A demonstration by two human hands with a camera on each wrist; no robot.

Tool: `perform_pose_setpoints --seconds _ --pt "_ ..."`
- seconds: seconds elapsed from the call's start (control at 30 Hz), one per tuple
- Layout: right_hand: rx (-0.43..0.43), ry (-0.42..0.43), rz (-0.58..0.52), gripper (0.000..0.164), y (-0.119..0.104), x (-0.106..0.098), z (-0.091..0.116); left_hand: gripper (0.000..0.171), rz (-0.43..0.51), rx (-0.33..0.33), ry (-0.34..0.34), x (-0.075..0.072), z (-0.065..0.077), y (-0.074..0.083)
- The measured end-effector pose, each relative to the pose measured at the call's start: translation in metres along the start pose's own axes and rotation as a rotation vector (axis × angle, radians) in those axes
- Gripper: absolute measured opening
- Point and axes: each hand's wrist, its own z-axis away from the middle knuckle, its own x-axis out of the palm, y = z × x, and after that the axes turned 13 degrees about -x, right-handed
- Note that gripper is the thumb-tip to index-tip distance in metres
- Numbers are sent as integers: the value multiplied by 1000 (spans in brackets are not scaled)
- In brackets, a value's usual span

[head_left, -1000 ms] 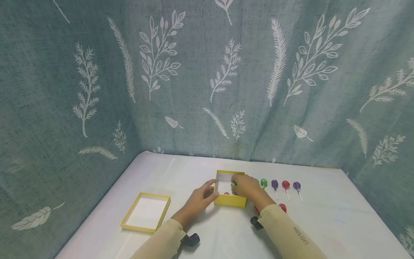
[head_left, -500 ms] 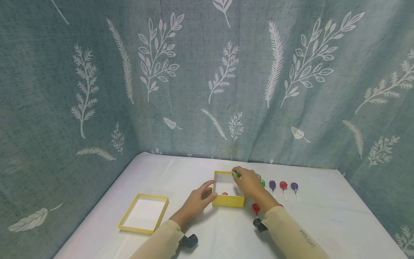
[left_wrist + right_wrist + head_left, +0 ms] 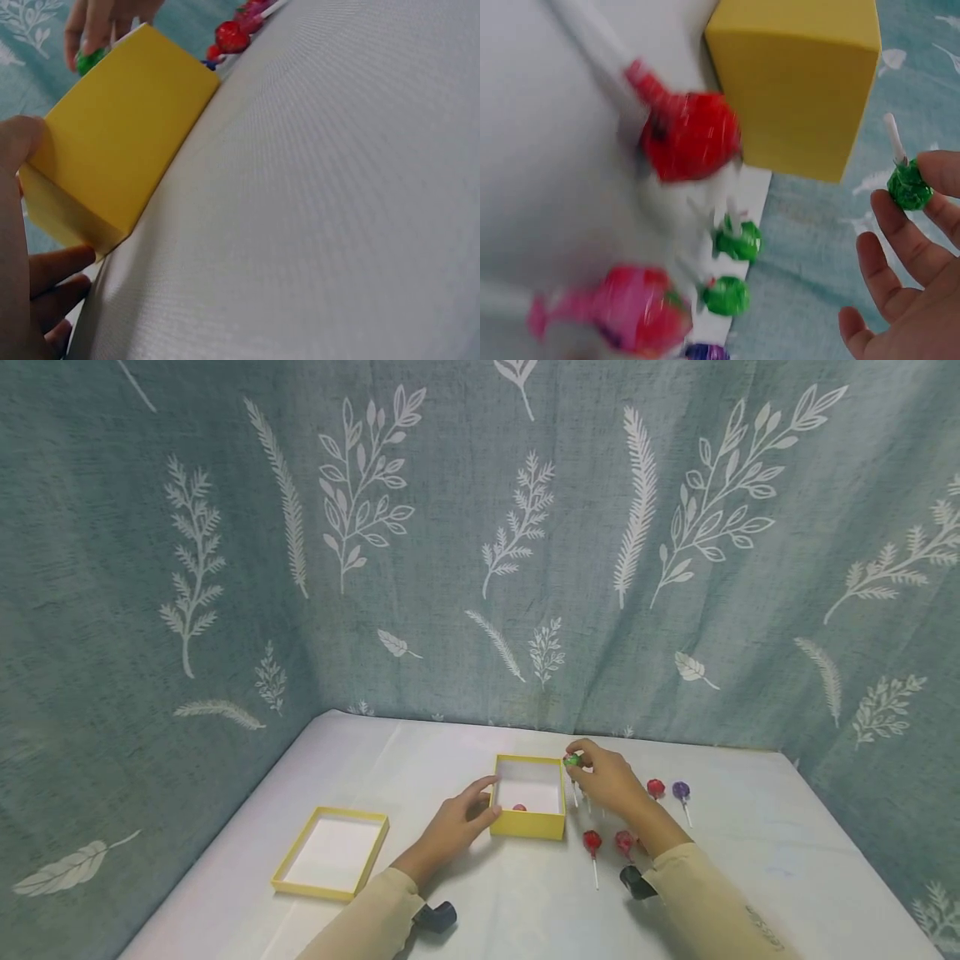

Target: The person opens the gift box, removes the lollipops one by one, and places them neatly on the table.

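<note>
My left hand (image 3: 448,828) holds the left side of an open yellow box (image 3: 527,827), with its thumb at the front corner. In the left wrist view, its fingertips touch the box's side wall low down. A small pinkish-red lollipop (image 3: 519,807) shows inside the box, partly hidden by the front wall. Just right of the box, my right hand (image 3: 611,782) pinches a green lollipop (image 3: 910,186) by its wrapped head between thumb and fingers. In the right wrist view its white stick points upward, and the lollipop is apart from the box.
A yellow-rimmed lid (image 3: 330,894) lies at the left. Right of the box are a red lollipop (image 3: 592,841), a pink one (image 3: 625,842), another red (image 3: 656,788) and a purple one (image 3: 681,790). Two green lollipops (image 3: 727,296) lie beyond. A patterned curtain (image 3: 450,527) stands behind.
My right hand has lifted the green lollipop out of the box and carried it right, past the box's right wall. The left hand has stayed at the box.
</note>
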Motion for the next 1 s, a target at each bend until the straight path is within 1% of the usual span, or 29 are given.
perform_pose_setpoints --seconds 0.2,0.37,0.63,0.87,1.0 --pt "18 -4 15 34 10 -15 15 57 0 3 0 0 0 -1" --pt "14 12 25 34 19 -26 30 56 9 18 -1 -1 -1 0" --pt "-18 48 48 32 40 -36 57 56 4 1 6 -2 0 -1" --pt "0 51 69 32 60 -43 82 55 24 26 2 -1 0 -1" --pt "28 45 60 32 68 -44 92 55 21 23 1 -1 1 0"
